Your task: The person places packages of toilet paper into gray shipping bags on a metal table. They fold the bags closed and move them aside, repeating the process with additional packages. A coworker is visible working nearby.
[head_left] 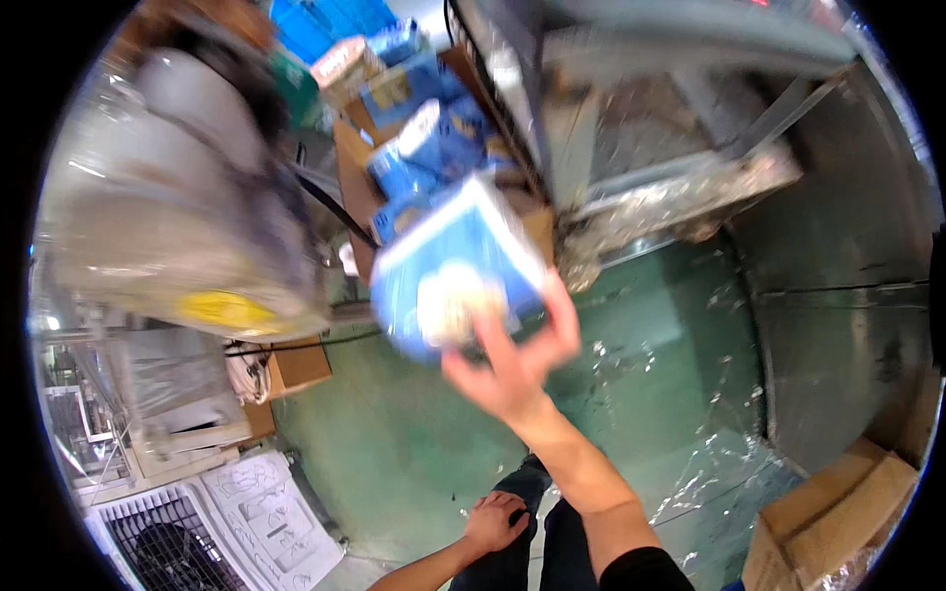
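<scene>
A blue-and-white package (434, 266), smeared by motion, is gripped in my right hand (512, 364), its fingers spread over the near side and right edge. The package has a pale patch on its face. Just beyond it is an open cardboard box (355, 167) holding several blue-and-white packages (429, 143). My left hand (496, 522) lies over my dark-trousered leg, well apart from the package, with its fingers loosely laid down and nothing visible in them.
A large plastic-wrapped machine part (177, 227) with a yellow patch stands at left. At lower left is a white unit with a dark grille (172, 552). Metal framework (680, 167) rises at upper right, and a cardboard box (833, 512) sits at lower right. Shiny scraps litter the green floor (650, 325).
</scene>
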`<action>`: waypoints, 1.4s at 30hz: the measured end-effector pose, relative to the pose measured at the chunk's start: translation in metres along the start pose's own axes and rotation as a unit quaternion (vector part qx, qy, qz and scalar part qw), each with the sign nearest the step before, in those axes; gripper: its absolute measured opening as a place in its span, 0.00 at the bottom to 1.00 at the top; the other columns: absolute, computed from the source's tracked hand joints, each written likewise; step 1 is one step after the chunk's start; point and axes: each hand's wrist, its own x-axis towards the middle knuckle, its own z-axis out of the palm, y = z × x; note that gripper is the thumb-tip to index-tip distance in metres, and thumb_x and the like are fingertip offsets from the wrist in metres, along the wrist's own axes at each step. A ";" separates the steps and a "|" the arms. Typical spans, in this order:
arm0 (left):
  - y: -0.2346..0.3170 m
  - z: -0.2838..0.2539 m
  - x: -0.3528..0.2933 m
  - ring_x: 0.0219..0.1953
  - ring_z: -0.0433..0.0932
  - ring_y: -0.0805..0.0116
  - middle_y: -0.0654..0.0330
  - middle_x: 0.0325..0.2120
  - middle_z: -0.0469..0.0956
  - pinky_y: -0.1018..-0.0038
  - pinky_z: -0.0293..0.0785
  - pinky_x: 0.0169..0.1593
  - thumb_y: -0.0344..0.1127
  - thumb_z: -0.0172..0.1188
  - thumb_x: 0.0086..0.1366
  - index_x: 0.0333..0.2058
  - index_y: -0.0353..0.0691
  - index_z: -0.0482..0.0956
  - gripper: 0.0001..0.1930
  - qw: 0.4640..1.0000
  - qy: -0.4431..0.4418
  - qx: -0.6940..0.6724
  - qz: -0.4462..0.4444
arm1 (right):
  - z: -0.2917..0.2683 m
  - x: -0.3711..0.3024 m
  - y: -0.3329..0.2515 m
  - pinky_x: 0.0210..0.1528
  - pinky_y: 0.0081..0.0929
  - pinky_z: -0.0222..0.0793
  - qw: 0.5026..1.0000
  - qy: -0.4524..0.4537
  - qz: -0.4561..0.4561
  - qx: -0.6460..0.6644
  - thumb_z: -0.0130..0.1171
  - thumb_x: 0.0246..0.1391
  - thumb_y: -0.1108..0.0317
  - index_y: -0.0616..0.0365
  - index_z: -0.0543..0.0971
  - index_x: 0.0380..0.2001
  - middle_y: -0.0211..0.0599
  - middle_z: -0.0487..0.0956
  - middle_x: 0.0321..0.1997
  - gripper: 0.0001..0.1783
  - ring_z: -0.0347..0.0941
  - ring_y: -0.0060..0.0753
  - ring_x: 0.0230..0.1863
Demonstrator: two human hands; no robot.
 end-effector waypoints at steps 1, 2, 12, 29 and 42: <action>0.015 -0.004 -0.008 0.51 0.72 0.60 0.62 0.45 0.76 0.61 0.68 0.52 0.48 0.57 0.60 0.40 0.45 0.79 0.16 0.997 -0.015 0.079 -0.009 | -0.001 0.039 -0.012 0.61 0.52 0.58 0.991 -0.089 0.031 -0.099 0.69 0.43 0.62 0.55 0.68 0.59 0.65 0.57 0.63 0.38 0.56 0.66 0.62; 0.032 -0.012 -0.009 0.51 0.72 0.59 0.61 0.45 0.75 0.61 0.68 0.52 0.48 0.57 0.60 0.42 0.45 0.78 0.17 0.987 -0.023 0.158 -0.019 | -0.005 0.063 -0.026 0.63 0.52 0.55 0.971 -0.182 0.070 -0.136 0.68 0.43 0.62 0.53 0.67 0.60 0.61 0.56 0.63 0.38 0.54 0.66 0.63; 0.316 -0.289 -0.071 0.37 0.79 0.55 0.57 0.34 0.79 0.64 0.76 0.40 0.36 0.60 0.59 0.37 0.42 0.78 0.09 0.932 0.145 -0.041 0.330 | -0.306 0.010 -0.122 0.55 0.45 0.68 0.695 -0.653 0.271 -0.130 0.58 0.50 0.42 0.53 0.77 0.51 0.52 0.76 0.51 0.32 0.71 0.58 0.53; 0.544 -0.713 0.296 0.49 0.72 0.49 0.51 0.44 0.73 0.63 0.69 0.52 0.33 0.58 0.60 0.41 0.36 0.76 0.12 0.804 0.490 0.267 0.207 | -0.440 0.357 -0.001 0.42 0.29 0.74 0.887 -0.214 0.385 -0.141 0.65 0.51 0.55 0.63 0.73 0.52 0.44 0.79 0.40 0.30 0.78 0.33 0.38; 0.606 -0.671 0.411 0.29 0.70 0.48 0.51 0.21 0.69 0.60 0.64 0.33 0.43 0.59 0.61 0.19 0.35 0.70 0.19 0.825 0.486 0.199 0.208 | -0.371 0.554 0.113 0.40 0.35 0.73 0.863 -0.401 0.304 -0.048 0.60 0.53 0.48 0.62 0.79 0.39 0.43 0.80 0.34 0.25 0.78 0.42 0.38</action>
